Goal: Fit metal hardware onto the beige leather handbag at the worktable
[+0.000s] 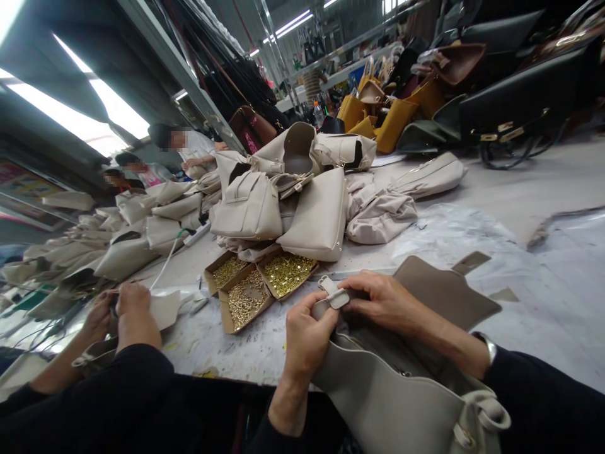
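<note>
One beige bag (401, 397) w/ strap tab (334, 295) is pinched by left hand (305, 337) & right hand (385, 302); three stud boxes (246, 302) counted; bag's bottom cut off.

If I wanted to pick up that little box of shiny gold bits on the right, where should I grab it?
Grip the right-hand cardboard box by its two long side walls, coming straight down from above. It is a shallow open tray lying flat on the table, full of loose gold pieces, so it probably needs keeping level. Its far end touches a beige bag, so reach in from the near side.
</note>
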Tool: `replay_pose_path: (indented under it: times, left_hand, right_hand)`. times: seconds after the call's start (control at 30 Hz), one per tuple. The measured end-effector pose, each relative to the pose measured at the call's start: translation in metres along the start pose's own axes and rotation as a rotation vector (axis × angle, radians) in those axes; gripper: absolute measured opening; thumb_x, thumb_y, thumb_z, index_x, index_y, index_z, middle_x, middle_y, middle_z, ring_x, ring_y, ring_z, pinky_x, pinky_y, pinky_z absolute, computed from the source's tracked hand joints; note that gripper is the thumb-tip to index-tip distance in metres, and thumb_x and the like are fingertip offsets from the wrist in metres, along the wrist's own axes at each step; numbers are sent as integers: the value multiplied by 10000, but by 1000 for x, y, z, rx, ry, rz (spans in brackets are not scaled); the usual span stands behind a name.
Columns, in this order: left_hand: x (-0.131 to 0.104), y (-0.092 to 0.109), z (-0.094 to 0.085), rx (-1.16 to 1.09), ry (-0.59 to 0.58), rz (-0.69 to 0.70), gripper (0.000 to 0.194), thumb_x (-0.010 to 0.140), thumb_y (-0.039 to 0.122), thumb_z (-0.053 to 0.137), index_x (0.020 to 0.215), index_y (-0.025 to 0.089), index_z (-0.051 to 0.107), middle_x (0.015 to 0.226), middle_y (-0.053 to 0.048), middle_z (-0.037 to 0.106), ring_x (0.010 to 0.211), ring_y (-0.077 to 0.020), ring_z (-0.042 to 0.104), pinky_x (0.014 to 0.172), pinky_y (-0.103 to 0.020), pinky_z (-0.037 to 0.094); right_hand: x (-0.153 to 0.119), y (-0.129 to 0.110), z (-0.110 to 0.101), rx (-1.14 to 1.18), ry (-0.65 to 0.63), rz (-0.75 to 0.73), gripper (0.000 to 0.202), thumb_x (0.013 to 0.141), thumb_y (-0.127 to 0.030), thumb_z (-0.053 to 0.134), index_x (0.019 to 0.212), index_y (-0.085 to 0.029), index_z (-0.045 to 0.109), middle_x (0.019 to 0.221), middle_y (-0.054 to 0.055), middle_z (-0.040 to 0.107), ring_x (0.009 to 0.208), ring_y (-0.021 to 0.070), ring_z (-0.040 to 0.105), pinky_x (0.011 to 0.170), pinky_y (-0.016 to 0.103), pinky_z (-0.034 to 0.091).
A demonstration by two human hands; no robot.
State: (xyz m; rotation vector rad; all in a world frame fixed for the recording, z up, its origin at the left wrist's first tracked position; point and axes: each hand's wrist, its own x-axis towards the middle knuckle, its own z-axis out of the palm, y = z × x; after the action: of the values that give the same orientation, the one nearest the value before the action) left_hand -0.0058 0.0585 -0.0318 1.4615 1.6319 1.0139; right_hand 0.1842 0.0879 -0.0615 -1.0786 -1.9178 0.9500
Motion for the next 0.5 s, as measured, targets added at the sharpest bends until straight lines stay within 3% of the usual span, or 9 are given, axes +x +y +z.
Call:
replay_pose_path:
  times: [0.23,0.5]
  left_hand:
    - [-11,9,-5,89,47,136,232,708,107,691,861,228,817,774,-2,750,704,-188,642,717,-258,483]
    - [-23,8,-3,-16,201,227,252,697,89,719,865,246,821,874,-34,775,824,-232,687,818,-298,517]
  right_hand:
    - [-5,-14,4,173,49,-40,267,907,-108,639,1062,-271,784,984,20,747,946,202,680,852,325,521]
    - [-9,-19,10,208,149,-32,224,900,-113,633,1025,-245,763,973,30,756,926,210,692,861,348,543]
